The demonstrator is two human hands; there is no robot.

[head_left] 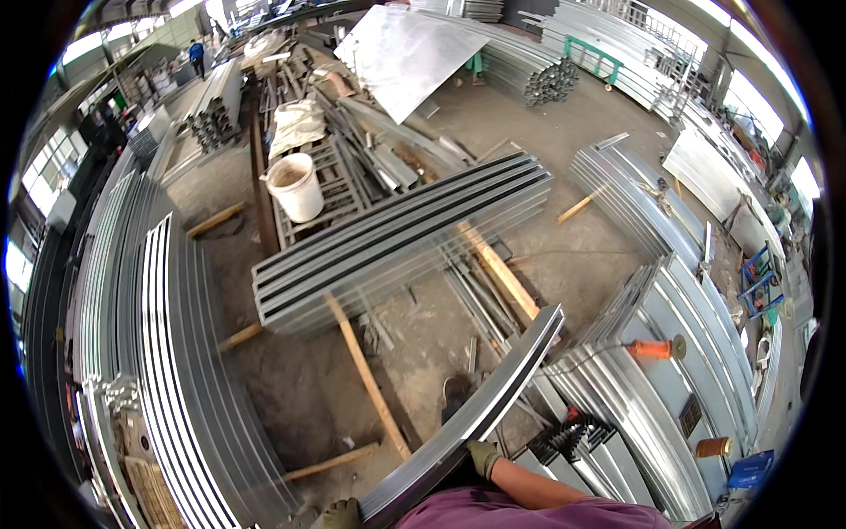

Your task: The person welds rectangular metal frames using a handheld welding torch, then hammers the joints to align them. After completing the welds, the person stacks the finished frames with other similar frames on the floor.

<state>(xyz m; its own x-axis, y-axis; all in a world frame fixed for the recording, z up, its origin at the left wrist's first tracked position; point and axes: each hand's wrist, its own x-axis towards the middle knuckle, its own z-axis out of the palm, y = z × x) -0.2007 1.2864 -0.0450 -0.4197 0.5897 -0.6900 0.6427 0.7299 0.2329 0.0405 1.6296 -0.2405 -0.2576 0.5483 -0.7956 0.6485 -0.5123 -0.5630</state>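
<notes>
A long, shiny metal channel (pixel 520 357) with a dark lengthwise slot slants in front of my body, its far end raised toward the right. My right hand (pixel 482 458), in a dull green work glove, is closed on the channel's near edge around mid-length. At the bottom of the view, my left hand (pixel 342 513), gloved alike, is closed at the channel's lower end; part of its grip is cut off. Beyond the channel lies a neat stack of similar channels (pixel 401 234), resting across wooden battens (pixel 366 375). A dark shoe (pixel 456 388) shows beside the channel.
Long channel stacks (pixel 181 353) run along the left. At right, an orange angle grinder (pixel 652 349) lies on metal profiles (pixel 608 388), near a copper-coloured spool (pixel 714 447). A white bucket (pixel 295 187) stands beyond the middle stack. Far left, another person (pixel 196 57) stands.
</notes>
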